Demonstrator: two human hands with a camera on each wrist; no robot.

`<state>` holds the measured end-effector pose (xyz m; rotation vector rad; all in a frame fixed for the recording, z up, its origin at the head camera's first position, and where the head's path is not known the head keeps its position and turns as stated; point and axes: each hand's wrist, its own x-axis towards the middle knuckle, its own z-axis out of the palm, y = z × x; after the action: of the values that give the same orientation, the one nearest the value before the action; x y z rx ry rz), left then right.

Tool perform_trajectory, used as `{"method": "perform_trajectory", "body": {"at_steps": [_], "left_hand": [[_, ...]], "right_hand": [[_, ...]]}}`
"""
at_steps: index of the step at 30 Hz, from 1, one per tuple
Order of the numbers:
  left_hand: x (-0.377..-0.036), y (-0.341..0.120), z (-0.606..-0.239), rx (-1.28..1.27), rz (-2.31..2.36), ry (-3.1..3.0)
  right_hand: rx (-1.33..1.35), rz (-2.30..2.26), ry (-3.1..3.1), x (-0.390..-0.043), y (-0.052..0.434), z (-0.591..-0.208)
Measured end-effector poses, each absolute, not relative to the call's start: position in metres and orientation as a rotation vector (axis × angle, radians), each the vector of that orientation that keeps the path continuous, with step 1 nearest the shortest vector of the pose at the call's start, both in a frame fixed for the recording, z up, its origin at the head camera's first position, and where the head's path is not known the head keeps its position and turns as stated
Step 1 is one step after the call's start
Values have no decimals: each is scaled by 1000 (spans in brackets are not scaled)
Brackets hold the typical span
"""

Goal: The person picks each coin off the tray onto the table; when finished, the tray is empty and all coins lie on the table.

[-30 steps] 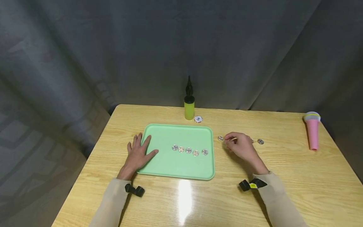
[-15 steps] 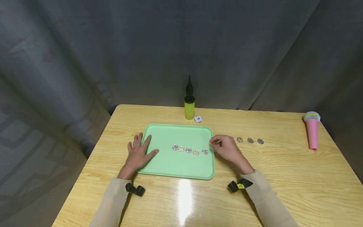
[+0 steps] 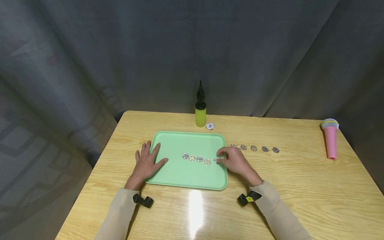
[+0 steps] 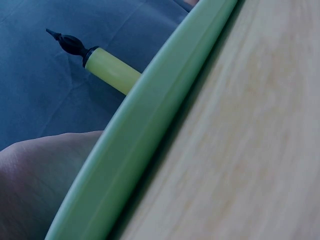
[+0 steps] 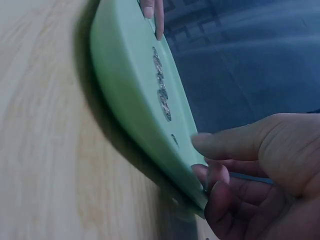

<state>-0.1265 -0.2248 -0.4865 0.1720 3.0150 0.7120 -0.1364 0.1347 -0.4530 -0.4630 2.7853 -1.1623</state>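
Several silvery coins lie in a loose row inside the light green tray. My left hand rests on the tray's left side, fingers spread. Over the right rim reaches my right hand, with the thumb at the rightmost coin of that row and partly covering it. In the right wrist view the thumb stands apart from the bent fingers, with no coin visible between them. Outside the tray, a second row of several coins lies on the table, just beyond the right hand.
A yellow-green hand pump with a black top stands behind the tray, and a poker chip lies beside it. At the table's far right lies a pink toy microphone. A dark grey curtain hangs behind.
My right hand has moved left from above the row of coins on the table to the rightmost coin in the tray, uncovering the table coins. My left hand has stayed put.
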Motion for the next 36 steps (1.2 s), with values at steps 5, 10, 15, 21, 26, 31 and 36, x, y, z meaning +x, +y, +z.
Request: {"method": "perform_trajectory", "body": {"at_steps": [5, 10, 15, 21, 26, 31, 36], "left_hand": [[-126, -225, -486, 169, 718, 3002], [-125, -225, -485, 164, 725, 2992], [-126, -225, -486, 162, 724, 2990], [-126, -225, -486, 161, 715, 2990], [-126, -225, -486, 156, 709, 2989], [-126, -225, -486, 147, 701, 2987], [-126, -225, -487, 155, 709, 2994]], "right_hand": [[-423, -1098, 2809, -133, 128, -455], [-342, -1055, 2844, -130, 120, -456], [-313, -1009, 2887, -128, 116, -458], [-333, -912, 2933, -127, 113, -459], [-347, -879, 2943, -127, 113, -458], [-369, -914, 2943, -126, 115, -455], [-402, -912, 2957, -124, 115, -453]]}}
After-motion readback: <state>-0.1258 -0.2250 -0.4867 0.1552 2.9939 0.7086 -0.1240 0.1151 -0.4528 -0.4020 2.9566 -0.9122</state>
